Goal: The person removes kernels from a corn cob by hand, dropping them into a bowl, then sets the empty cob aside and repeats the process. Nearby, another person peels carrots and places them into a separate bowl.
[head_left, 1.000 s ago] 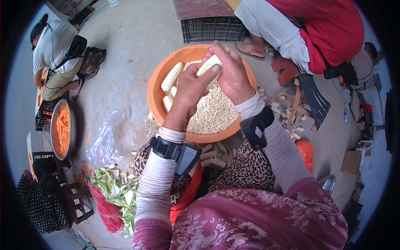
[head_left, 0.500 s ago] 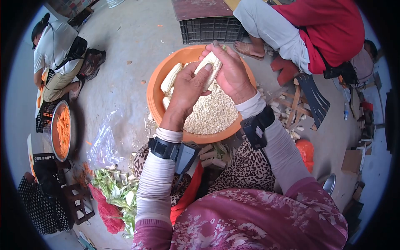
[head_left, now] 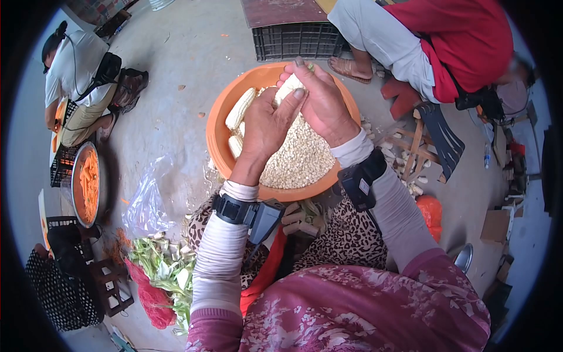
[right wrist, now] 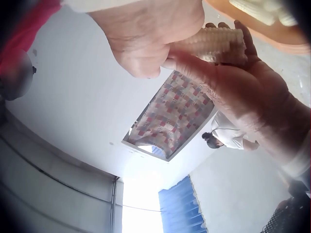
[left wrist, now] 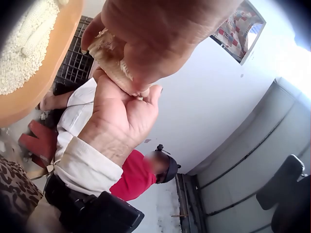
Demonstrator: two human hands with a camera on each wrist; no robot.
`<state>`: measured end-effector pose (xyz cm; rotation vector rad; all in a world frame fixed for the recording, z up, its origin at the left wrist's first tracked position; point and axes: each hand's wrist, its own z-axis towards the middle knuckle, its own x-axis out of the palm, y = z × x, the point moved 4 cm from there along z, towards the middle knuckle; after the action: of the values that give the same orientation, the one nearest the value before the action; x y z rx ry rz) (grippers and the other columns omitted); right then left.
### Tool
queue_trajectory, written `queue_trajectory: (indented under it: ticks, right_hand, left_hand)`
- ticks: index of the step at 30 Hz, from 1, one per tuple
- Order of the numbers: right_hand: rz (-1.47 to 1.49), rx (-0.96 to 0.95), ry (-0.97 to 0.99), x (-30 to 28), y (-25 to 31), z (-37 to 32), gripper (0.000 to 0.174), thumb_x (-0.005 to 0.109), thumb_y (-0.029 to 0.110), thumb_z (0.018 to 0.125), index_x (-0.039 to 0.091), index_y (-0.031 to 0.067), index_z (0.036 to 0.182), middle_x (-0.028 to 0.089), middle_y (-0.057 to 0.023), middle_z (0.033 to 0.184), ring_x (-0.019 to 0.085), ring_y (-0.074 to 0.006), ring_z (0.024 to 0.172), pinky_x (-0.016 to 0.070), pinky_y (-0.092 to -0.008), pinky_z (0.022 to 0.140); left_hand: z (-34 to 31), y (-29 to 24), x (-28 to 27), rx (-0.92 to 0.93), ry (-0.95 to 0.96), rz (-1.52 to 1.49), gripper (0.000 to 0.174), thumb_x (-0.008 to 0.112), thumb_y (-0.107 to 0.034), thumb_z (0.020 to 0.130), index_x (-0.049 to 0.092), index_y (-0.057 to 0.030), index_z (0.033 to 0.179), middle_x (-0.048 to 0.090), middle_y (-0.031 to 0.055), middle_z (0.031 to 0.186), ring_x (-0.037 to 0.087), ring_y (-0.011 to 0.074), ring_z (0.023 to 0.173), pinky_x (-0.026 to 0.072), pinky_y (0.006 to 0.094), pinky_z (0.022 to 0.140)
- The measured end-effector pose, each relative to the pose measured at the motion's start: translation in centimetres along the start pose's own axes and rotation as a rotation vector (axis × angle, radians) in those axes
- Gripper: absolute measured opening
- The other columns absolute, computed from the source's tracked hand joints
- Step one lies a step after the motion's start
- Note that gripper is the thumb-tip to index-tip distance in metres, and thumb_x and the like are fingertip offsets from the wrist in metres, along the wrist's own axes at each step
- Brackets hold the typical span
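Both hands hold one pale corn cob point(head_left: 288, 89) above the far part of an orange basin point(head_left: 220, 144). My left hand point(head_left: 265, 126) wraps round its near side, thumb laid along the kernels. My right hand point(head_left: 326, 108) grips the other end, thumb over the top. In the right wrist view the cob point(right wrist: 216, 44) shows rows of kernels between the hands. In the left wrist view a part of the cob point(left wrist: 109, 60) looks bare of kernels. Loose kernels point(head_left: 299, 161) fill much of the basin, with whole cobs point(head_left: 239, 111) at its left side.
A black crate point(head_left: 299, 42) stands beyond the basin, and a seated person in red point(head_left: 469, 44) is at the right. Husks point(head_left: 167, 267) and a plastic bag point(head_left: 146, 205) lie at the left, near a metal bowl of orange pieces point(head_left: 89, 186). Another person point(head_left: 82, 64) crouches at the far left.
The cob was tilted up with more of it showing half a second ago; now the left thumb lies further up, near the right hand. The right hand has stayed in nearly the same place.
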<state>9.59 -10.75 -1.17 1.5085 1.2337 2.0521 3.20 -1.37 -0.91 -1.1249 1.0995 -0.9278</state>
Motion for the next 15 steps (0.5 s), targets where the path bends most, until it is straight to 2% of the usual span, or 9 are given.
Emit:
queue_trajectory:
  ticks: [2,9,12,15]
  right_hand:
    - [0.000,0.011,0.000,-0.02,0.08,-0.04,0.023,0.057,0.022,0.089,0.050,0.0014,0.097,0.054,-0.0066,0.086,0.054,-0.0129,0.079,0.0454,-0.0252,0.072]
    - [0.020,0.041,-0.052,-0.30,0.10,-0.07,0.021,0.056,0.020,0.089,0.049,0.0016,0.097,0.055,-0.0068,0.084,0.054,-0.0136,0.078,0.0459,-0.0258,0.072]
    - [0.016,0.034,-0.025,0.00,0.22,-0.18,0.021,0.056,0.020,0.089,0.050,0.0017,0.097,0.055,-0.0064,0.084,0.054,-0.0136,0.077,0.0463,-0.0263,0.071]
    - [0.016,0.054,-0.017,0.26,0.23,-0.30,0.021,0.056,0.020,0.089,0.050,0.0017,0.096,0.055,-0.0061,0.084,0.055,-0.0137,0.077,0.0466,-0.0262,0.069]
  left_hand:
    - [0.08,0.24,-0.06,-0.017,0.033,0.037,0.038,0.059,-0.035,0.086,0.061,0.0019,0.096,0.060,0.0081,0.067,0.055,0.0133,0.062,0.0437,0.0291,0.058]
    - [0.10,0.73,0.10,0.021,0.038,-0.032,0.038,0.057,-0.036,0.087,0.061,0.0013,0.094,0.057,0.0054,0.061,0.053,0.0134,0.056,0.0426,0.0288,0.056]
    - [0.13,0.66,-0.09,-0.051,0.059,-0.061,0.038,0.059,-0.036,0.086,0.062,0.0013,0.092,0.056,0.0048,0.059,0.053,0.0124,0.055,0.0418,0.0275,0.054]
    - [0.12,0.34,-0.16,-0.086,0.073,0.090,0.038,0.062,-0.037,0.084,0.063,0.0011,0.089,0.057,0.0048,0.060,0.052,0.0109,0.056,0.0407,0.0264,0.052]
